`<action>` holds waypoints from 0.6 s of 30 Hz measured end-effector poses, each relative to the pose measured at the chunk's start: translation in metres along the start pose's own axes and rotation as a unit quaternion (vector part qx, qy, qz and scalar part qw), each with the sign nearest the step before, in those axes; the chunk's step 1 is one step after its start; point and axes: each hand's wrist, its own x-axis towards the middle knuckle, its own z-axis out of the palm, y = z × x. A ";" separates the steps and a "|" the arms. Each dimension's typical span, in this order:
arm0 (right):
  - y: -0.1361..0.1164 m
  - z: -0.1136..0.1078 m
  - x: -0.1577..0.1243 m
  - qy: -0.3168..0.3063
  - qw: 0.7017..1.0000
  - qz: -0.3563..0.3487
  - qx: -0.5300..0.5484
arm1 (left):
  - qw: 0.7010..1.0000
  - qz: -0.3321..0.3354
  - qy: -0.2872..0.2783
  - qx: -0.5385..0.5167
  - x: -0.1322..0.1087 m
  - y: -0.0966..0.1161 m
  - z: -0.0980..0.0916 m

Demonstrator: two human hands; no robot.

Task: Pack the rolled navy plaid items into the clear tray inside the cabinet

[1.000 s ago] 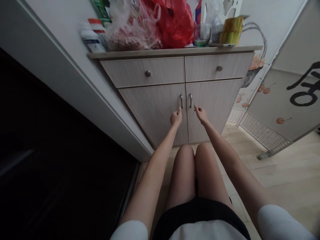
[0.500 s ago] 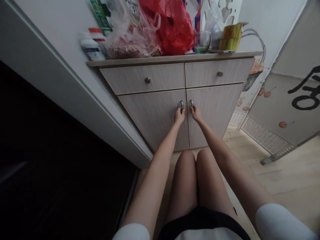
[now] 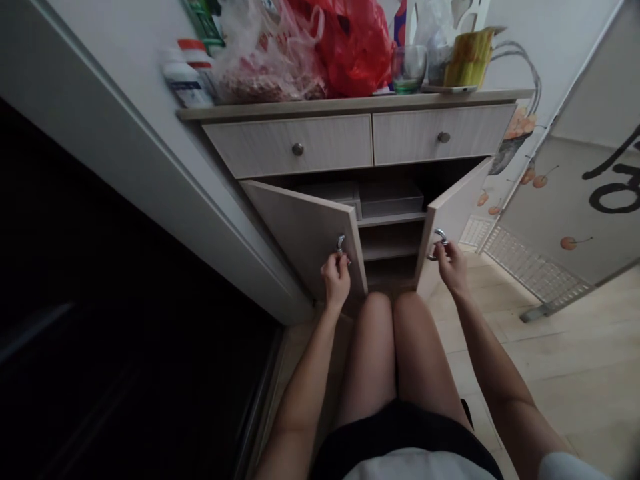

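Observation:
A low pale wood cabinet (image 3: 330,140) stands in front of me with two drawers above two doors. Both doors are swung partly open. My left hand (image 3: 337,279) is closed on the metal handle (image 3: 341,243) of the left door (image 3: 305,230). My right hand (image 3: 451,265) is closed on the metal handle (image 3: 439,239) of the right door (image 3: 453,213). Between the doors I see dim shelves (image 3: 393,219) with flat grey boxes (image 3: 390,198) on the upper one. My bare knees (image 3: 393,313) are just below the opening.
The cabinet top holds a red plastic bag (image 3: 353,43), a clear bag (image 3: 265,60), white bottles (image 3: 183,73), a glass (image 3: 407,67) and a yellow container (image 3: 467,57). A dark doorway (image 3: 100,300) lies left. A printed panel (image 3: 575,193) leans at right over a pale wood floor (image 3: 575,360).
My hands reached the two door handles, gripped them, and pulled both doors outward. The shelves inside have come into view.

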 end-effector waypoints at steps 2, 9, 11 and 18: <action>0.001 -0.026 -0.009 0.022 1.000 -0.006 -0.002 | 1.000 0.000 0.024 0.004 -0.012 -0.007 -0.020; 0.022 -0.088 -0.024 0.117 0.993 0.016 0.001 | 0.984 0.036 0.162 0.061 -0.039 -0.037 -0.085; 0.032 -0.106 -0.025 0.166 0.985 0.022 -0.037 | 0.974 0.038 0.210 0.073 -0.044 -0.045 -0.106; 0.059 -0.174 -0.007 0.296 0.955 -0.003 -0.029 | 0.926 -0.014 0.371 0.065 -0.038 -0.070 -0.174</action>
